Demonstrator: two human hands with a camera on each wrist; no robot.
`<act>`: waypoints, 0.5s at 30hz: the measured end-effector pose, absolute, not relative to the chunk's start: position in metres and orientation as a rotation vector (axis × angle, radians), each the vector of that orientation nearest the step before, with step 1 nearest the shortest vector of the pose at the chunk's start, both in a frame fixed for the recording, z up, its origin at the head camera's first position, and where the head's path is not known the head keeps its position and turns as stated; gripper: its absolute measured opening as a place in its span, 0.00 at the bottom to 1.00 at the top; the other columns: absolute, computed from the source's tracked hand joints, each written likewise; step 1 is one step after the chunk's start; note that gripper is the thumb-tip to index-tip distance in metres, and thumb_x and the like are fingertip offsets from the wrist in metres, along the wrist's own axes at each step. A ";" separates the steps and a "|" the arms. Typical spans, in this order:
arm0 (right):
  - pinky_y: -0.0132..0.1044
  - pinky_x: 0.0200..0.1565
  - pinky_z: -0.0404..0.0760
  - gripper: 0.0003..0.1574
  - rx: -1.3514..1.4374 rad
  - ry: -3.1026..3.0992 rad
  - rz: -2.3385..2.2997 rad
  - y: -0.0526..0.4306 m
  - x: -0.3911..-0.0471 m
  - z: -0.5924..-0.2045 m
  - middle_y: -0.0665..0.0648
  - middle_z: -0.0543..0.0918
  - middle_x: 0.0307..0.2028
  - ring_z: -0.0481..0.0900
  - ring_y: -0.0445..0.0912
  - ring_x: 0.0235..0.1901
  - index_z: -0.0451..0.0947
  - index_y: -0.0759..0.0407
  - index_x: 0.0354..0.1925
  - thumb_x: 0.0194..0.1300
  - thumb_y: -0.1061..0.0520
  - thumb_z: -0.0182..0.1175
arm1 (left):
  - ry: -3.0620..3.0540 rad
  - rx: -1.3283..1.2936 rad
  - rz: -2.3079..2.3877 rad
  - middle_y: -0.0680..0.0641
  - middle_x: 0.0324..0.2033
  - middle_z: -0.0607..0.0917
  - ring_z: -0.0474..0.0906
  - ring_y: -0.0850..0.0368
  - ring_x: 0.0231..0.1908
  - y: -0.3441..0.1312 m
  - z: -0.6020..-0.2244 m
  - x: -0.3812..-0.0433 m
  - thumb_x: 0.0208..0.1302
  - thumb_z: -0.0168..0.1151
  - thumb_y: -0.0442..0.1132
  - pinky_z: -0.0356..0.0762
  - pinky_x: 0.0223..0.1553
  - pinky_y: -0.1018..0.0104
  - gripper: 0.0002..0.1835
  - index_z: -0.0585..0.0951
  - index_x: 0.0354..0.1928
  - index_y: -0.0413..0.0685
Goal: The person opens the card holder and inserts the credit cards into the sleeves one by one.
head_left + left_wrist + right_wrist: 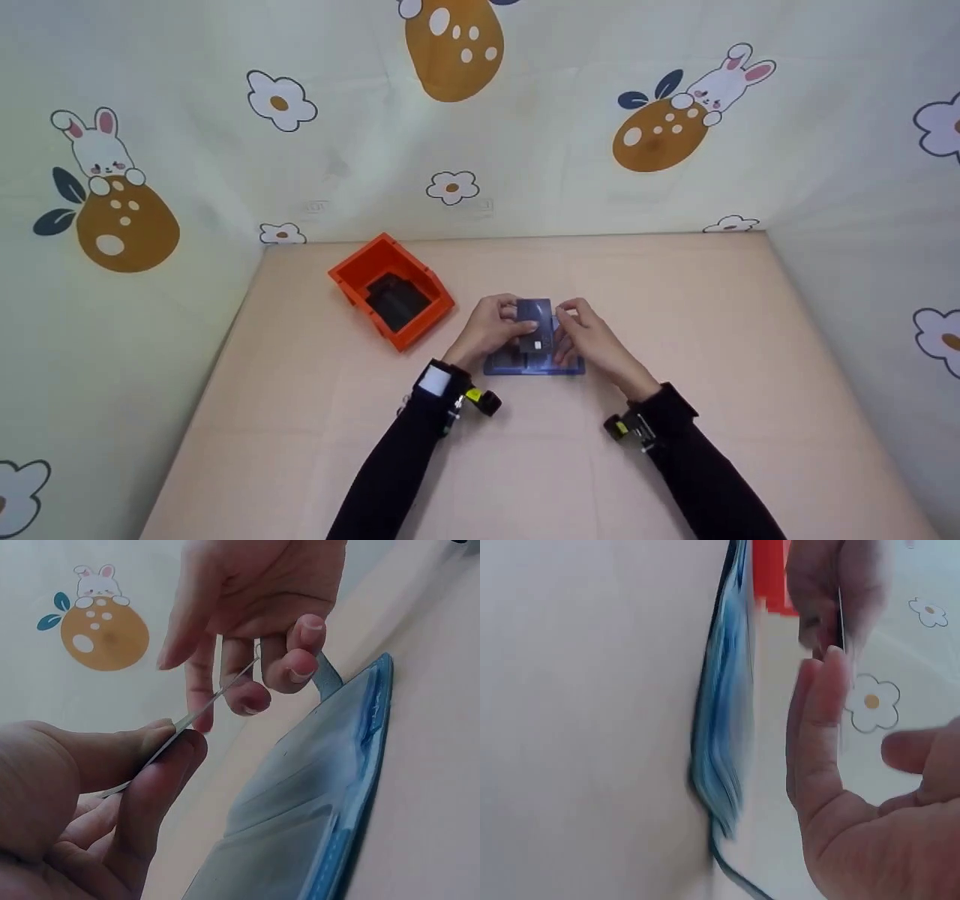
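My left hand point(487, 330) pinches a dark card point(535, 322) between thumb and fingers, holding it up above the table. A small white square shows near the card's lower edge. Below it lies an open blue card holder point(300, 772) with clear sleeves and a strap. My right hand point(596, 341) is at the card's right side; in the right wrist view its thumb stands apart from the extended fingers point(821, 720), whose tips are right by the card's edge. From the left wrist the card appears nearly edge-on, so its face is hidden there.
An orange bin point(424, 330) stands at the back left of the table, with dark flat items point(397, 301) inside. The tabletop point(675, 300) is covered in pale pink. Behind it hangs a patterned cloth point(360, 172) with rabbits and flowers.
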State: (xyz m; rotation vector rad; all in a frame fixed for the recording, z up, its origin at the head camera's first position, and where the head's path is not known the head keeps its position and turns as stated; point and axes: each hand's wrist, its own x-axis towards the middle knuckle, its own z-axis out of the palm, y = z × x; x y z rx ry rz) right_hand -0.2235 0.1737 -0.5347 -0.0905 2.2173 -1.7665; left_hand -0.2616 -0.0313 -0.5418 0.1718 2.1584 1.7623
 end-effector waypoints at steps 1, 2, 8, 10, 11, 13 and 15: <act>0.35 0.24 0.83 0.24 -0.052 2.179 -1.787 0.171 -0.222 -0.536 0.60 0.81 0.30 0.83 0.45 0.20 0.60 0.66 0.64 0.85 0.48 0.40 | 2.140 0.174 1.770 0.44 0.38 0.92 0.85 0.59 0.30 -0.030 -0.542 -0.261 0.63 0.73 0.31 0.83 0.29 0.69 0.16 0.83 0.53 0.41; 0.34 0.22 0.82 0.23 -0.022 2.156 -1.797 0.168 -0.222 -0.537 0.59 0.81 0.29 0.82 0.45 0.19 0.61 0.64 0.61 0.85 0.47 0.39 | 2.123 0.173 1.774 0.45 0.37 0.92 0.85 0.60 0.30 -0.028 -0.542 -0.259 0.63 0.73 0.31 0.83 0.29 0.70 0.16 0.83 0.53 0.42; 0.32 0.16 0.75 0.18 0.054 2.159 -1.820 0.158 -0.217 -0.542 0.57 0.79 0.25 0.76 0.43 0.14 0.63 0.59 0.52 0.85 0.46 0.37 | 2.044 0.183 1.804 0.48 0.34 0.90 0.84 0.61 0.29 -0.020 -0.545 -0.255 0.62 0.73 0.29 0.81 0.27 0.72 0.16 0.82 0.51 0.42; 0.31 0.15 0.73 0.17 0.073 2.178 -1.825 0.156 -0.217 -0.543 0.56 0.78 0.23 0.74 0.42 0.13 0.63 0.59 0.50 0.86 0.47 0.37 | 2.043 0.200 1.807 0.48 0.33 0.90 0.83 0.62 0.28 -0.019 -0.545 -0.255 0.62 0.72 0.28 0.80 0.26 0.73 0.15 0.82 0.51 0.41; 0.31 0.15 0.71 0.16 0.079 2.183 -1.832 0.155 -0.216 -0.544 0.55 0.79 0.22 0.74 0.42 0.12 0.63 0.59 0.50 0.85 0.48 0.37 | 2.041 0.209 1.810 0.48 0.32 0.90 0.83 0.62 0.27 -0.019 -0.546 -0.255 0.62 0.72 0.28 0.79 0.26 0.73 0.15 0.82 0.50 0.40; 0.30 0.14 0.68 0.16 0.086 2.182 -1.851 0.154 -0.216 -0.545 0.54 0.79 0.22 0.72 0.40 0.12 0.62 0.59 0.50 0.86 0.48 0.37 | 2.031 0.224 1.817 0.48 0.33 0.90 0.82 0.63 0.27 -0.018 -0.546 -0.254 0.62 0.73 0.28 0.79 0.25 0.73 0.16 0.82 0.50 0.39; 0.29 0.14 0.66 0.15 0.088 2.187 -1.861 0.153 -0.215 -0.545 0.54 0.79 0.22 0.71 0.39 0.11 0.62 0.60 0.49 0.85 0.49 0.38 | 2.023 0.238 1.824 0.48 0.33 0.90 0.82 0.63 0.26 -0.018 -0.546 -0.253 0.62 0.73 0.29 0.79 0.25 0.74 0.16 0.81 0.51 0.38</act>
